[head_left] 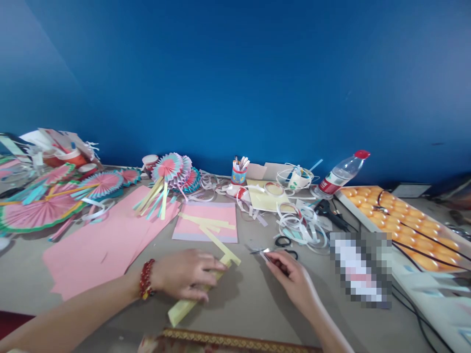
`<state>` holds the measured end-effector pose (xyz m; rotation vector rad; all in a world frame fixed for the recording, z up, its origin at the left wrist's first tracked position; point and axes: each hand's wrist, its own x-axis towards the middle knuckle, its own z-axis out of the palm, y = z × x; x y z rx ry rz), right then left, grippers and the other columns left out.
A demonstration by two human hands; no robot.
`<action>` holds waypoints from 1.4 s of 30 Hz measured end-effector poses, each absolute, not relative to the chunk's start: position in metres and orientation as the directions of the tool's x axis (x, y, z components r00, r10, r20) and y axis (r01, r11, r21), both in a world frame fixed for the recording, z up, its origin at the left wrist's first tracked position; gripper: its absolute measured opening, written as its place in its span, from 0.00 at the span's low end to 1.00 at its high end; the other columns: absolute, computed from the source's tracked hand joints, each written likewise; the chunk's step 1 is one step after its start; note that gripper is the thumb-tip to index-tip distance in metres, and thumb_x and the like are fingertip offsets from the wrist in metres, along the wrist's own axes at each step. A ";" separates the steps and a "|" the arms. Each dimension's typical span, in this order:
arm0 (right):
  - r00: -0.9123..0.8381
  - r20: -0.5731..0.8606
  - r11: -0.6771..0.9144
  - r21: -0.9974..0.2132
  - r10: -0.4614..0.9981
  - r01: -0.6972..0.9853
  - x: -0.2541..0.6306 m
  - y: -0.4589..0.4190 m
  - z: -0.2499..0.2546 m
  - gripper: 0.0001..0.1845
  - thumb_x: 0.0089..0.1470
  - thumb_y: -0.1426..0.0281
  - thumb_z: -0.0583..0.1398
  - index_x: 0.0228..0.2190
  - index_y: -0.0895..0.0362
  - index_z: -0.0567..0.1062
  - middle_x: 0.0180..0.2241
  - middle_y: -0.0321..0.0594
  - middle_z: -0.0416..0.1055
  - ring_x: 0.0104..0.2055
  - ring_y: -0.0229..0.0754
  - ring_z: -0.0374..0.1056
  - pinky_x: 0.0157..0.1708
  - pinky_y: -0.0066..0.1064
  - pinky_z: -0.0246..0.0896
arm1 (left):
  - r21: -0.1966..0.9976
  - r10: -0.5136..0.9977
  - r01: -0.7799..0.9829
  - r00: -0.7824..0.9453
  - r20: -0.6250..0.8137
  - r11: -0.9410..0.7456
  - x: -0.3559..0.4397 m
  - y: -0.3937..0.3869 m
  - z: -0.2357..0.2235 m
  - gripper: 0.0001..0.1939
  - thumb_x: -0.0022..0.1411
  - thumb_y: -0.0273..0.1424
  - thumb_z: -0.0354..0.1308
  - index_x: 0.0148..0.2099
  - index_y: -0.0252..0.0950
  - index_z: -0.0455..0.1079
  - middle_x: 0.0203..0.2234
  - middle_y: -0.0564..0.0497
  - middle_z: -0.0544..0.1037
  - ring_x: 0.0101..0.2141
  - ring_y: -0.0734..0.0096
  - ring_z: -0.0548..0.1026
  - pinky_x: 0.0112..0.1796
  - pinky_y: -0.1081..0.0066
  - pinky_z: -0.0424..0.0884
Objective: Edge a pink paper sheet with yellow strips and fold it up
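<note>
Left hand [188, 274], fingers loosely spread, rests on folded yellow paper strip [180, 311]; strip lies nearer the person than pink-and-lilac sheet [221, 211], angled up toward it. Thin yellow strips [198, 220] on and over sheet. Right of sheet, nearer side: right hand [290, 277] pinching small metal-tipped tool [266, 253], blurred, exact type unclear; black loop handles [277, 242] just beside it. Farther right of sheet: tangled white strips [300, 229], black glue gun [331, 213], then red-capped bottle [340, 176] behind, tilted.
</note>
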<state>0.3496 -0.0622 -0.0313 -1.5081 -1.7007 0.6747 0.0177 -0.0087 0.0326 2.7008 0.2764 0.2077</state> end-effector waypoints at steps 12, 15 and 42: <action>-0.242 0.234 0.336 -0.655 0.942 0.676 0.338 -0.083 -0.013 0.12 0.64 0.67 0.55 0.44 0.51 0.77 0.40 0.41 0.74 0.41 0.43 0.72 0.40 0.30 0.67 | 0.300 0.552 0.509 0.831 0.074 -0.807 0.031 -0.032 0.007 0.29 0.68 0.31 0.55 0.67 0.37 0.52 0.57 0.43 0.69 0.55 0.57 0.69 0.56 0.59 0.65; -0.285 0.258 0.384 -0.612 0.923 0.691 0.332 -0.091 -0.008 0.12 0.65 0.69 0.54 0.44 0.52 0.76 0.39 0.42 0.73 0.41 0.43 0.71 0.40 0.30 0.66 | 0.301 0.586 0.527 0.796 0.152 -0.795 0.036 -0.039 -0.009 0.15 0.71 0.28 0.51 0.58 0.37 0.63 0.48 0.45 0.73 0.49 0.60 0.71 0.52 0.59 0.69; -0.416 0.110 0.412 -0.499 0.903 0.762 0.319 -0.103 -0.002 0.16 0.62 0.78 0.52 0.45 0.53 0.74 0.40 0.43 0.70 0.43 0.44 0.68 0.41 0.33 0.64 | 0.436 0.621 0.493 0.751 0.225 -0.753 0.039 -0.040 -0.015 0.16 0.70 0.23 0.48 0.57 0.39 0.67 0.47 0.45 0.71 0.47 0.64 0.69 0.48 0.64 0.69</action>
